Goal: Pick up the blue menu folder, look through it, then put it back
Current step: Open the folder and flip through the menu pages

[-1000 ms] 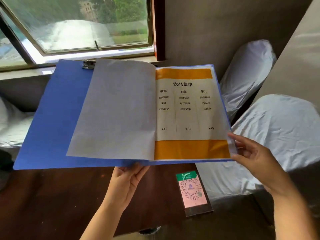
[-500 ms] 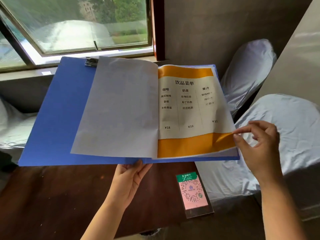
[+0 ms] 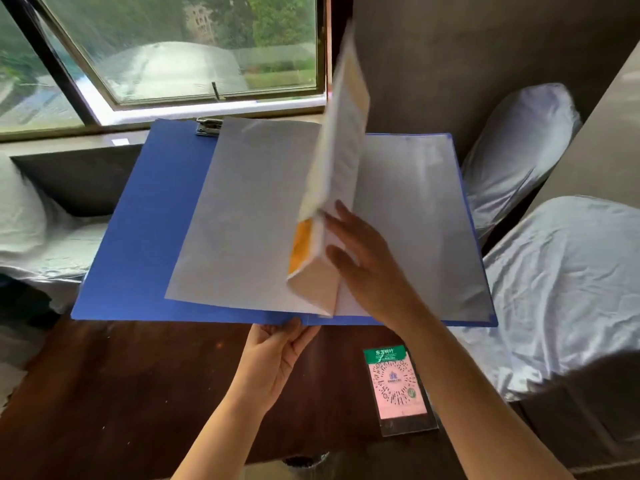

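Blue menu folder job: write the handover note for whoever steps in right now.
Left hand: grips the near edge of the blue menu folder at the spine, holding it open above the wooden table.
Right hand: fingers spread behind the orange menu page, which stands upright mid-turn.
Done: folder picked up and opened.
Left: lay this page over, finish looking, close the folder, set it back on the table beside the QR code stand.
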`<act>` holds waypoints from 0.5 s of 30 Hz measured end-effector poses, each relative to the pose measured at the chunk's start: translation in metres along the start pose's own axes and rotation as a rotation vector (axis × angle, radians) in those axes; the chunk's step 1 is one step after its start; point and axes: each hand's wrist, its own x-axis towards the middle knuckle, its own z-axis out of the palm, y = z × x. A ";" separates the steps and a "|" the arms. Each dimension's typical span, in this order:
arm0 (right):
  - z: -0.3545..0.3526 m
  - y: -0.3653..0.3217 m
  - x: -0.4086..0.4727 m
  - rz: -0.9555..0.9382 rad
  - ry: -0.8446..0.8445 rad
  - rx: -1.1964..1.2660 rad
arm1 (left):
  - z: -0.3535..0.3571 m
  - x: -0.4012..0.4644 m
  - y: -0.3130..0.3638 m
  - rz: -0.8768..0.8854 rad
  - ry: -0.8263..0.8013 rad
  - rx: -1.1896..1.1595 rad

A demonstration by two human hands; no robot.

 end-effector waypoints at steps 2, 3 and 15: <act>0.011 0.001 0.003 -0.106 -0.063 -0.042 | 0.002 -0.002 0.000 0.014 -0.018 0.025; 0.015 0.003 0.004 -0.137 -0.082 -0.040 | 0.003 -0.004 0.001 0.021 -0.026 0.028; -0.015 0.017 -0.015 -0.109 0.277 -0.105 | -0.002 -0.007 0.002 -0.001 0.022 -0.044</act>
